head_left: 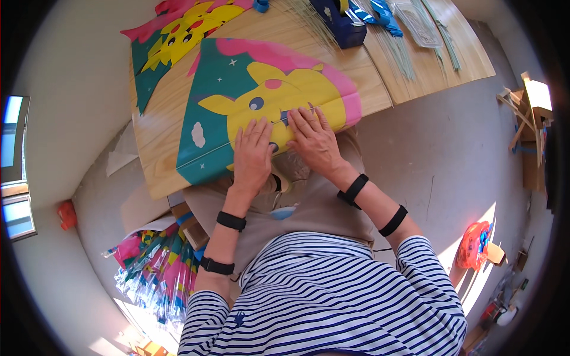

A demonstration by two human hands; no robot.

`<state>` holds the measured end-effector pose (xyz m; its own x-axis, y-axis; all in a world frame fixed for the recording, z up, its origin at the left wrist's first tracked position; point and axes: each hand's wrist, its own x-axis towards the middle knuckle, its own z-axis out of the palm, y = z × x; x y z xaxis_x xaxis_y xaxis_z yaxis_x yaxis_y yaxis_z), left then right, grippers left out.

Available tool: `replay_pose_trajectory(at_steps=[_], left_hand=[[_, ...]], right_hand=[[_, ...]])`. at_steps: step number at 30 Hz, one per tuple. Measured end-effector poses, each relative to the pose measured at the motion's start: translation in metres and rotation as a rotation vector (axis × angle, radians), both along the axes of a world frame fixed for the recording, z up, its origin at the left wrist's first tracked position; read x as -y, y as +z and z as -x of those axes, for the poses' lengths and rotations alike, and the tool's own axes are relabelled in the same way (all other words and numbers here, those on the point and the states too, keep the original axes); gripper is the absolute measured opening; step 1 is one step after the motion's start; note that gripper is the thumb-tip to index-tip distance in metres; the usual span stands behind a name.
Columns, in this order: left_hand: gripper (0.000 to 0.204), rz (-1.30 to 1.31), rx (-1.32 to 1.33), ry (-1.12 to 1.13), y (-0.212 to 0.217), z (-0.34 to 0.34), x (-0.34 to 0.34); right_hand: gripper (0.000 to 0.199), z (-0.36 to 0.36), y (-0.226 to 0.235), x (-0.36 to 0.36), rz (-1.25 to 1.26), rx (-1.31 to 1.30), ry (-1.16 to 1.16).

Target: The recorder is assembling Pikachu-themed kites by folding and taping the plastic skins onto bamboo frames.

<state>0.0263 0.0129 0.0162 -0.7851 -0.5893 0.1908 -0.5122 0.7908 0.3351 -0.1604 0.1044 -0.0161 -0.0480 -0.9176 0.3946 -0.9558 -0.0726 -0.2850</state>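
Note:
A large printed sheet (209,101), shaped like a kite sail, lies over the table's near edge. It shows a yellow cartoon creature on dark green and pink, with a straight fold or seam line across its near part. My left hand (253,155) lies palm down on the yellow area, fingers stretched forward along that line. Beside it, my right hand (313,142) presses flat on the yellow part near the pink edge, fingers slightly apart. Neither hand grips anything. The sheet's near part hangs toward my lap.
More printed sheets (184,37) lie at the table's far left. A dark blue tape dispenser (342,26), thin pale rods (399,56), blue ribbon (383,18) and a clear plastic tray (418,25) sit at the far right. Plastic-wrapped colourful bundles (157,273) stand on the floor at left.

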Motion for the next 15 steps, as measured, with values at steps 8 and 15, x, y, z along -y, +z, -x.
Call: replay_pose_trajectory(at_steps=[8,15], left_hand=[[0.054,0.056,0.064,-0.056,-0.011,0.016,0.001],[0.057,-0.045,0.044,0.0,-0.005,0.021,-0.001]], right_hand=[[0.07,-0.002,0.005,-0.004,-0.043,-0.012,-0.044],[0.071,-0.001,0.0,-0.004,-0.051,-0.02,-0.05]])
